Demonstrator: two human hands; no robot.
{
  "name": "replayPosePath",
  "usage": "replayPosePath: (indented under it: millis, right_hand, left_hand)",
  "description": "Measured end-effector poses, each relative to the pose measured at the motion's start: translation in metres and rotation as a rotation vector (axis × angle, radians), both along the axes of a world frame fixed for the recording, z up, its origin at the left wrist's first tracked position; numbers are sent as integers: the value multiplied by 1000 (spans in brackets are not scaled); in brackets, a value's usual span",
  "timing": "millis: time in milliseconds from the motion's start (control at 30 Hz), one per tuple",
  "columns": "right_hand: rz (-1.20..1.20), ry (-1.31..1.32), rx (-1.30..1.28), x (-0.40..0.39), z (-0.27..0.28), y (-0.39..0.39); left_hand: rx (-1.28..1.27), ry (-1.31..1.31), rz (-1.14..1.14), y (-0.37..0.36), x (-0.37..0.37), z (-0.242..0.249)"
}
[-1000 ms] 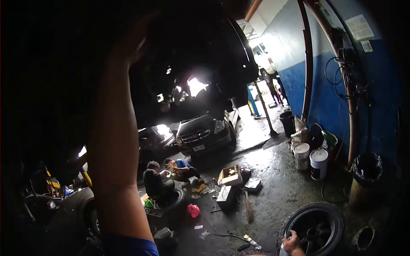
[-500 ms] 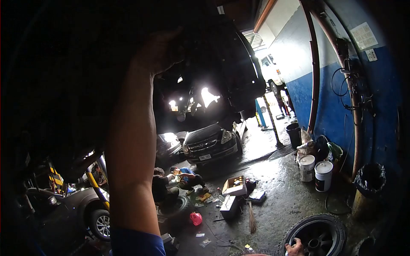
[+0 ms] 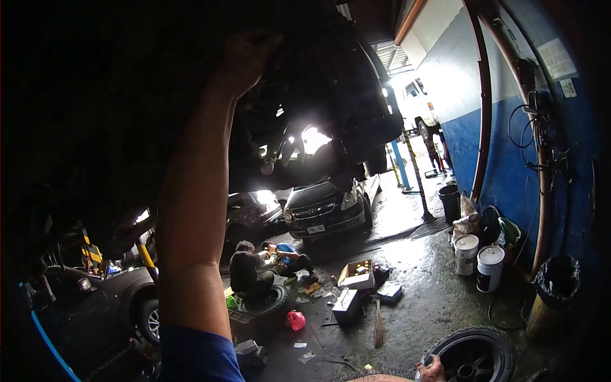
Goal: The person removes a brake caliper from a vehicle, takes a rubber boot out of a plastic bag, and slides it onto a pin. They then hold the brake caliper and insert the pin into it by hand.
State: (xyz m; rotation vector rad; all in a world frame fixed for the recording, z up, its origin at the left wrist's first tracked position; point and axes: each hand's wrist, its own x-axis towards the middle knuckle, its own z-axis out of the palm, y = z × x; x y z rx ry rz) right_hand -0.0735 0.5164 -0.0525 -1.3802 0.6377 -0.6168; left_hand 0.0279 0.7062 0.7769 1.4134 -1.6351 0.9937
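My left arm, in a blue sleeve, reaches up into the dark underside of a raised vehicle [image 3: 318,83]. At its end my left hand [image 3: 248,60] is closed at the dark parts; shadow hides what the fingers hold. Low at the bottom edge, my right hand [image 3: 434,370] has its fingers curled around something small and pale that I cannot make out. Beyond that hand, in the view, a wheel with a black tyre [image 3: 503,347] lies on the floor.
Two people [image 3: 251,270] crouch by a tyre on the floor. An open carton [image 3: 357,275], a grey box [image 3: 345,305], a broom [image 3: 379,325] and a pink bag [image 3: 296,320] lie about. Pails [image 3: 490,267] and a lined bin [image 3: 555,283] stand right; a black car [image 3: 324,210] is behind.
The view has shifted, so most of the scene sits further right. My left hand has moved slightly up and remains at the underside. My right hand has turned, and a pale thing shows by it.
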Motion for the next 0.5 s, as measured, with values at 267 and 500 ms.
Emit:
replayPosePath:
  millis: [267, 500]
  right_hand:
    - [-20, 27, -266, 5, -8, -5]
    - [-58, 138, -471, -8, -13, -15]
  left_hand:
    - [99, 88, 45, 7, -5, 15]
    - [40, -37, 46, 5, -9, 1]
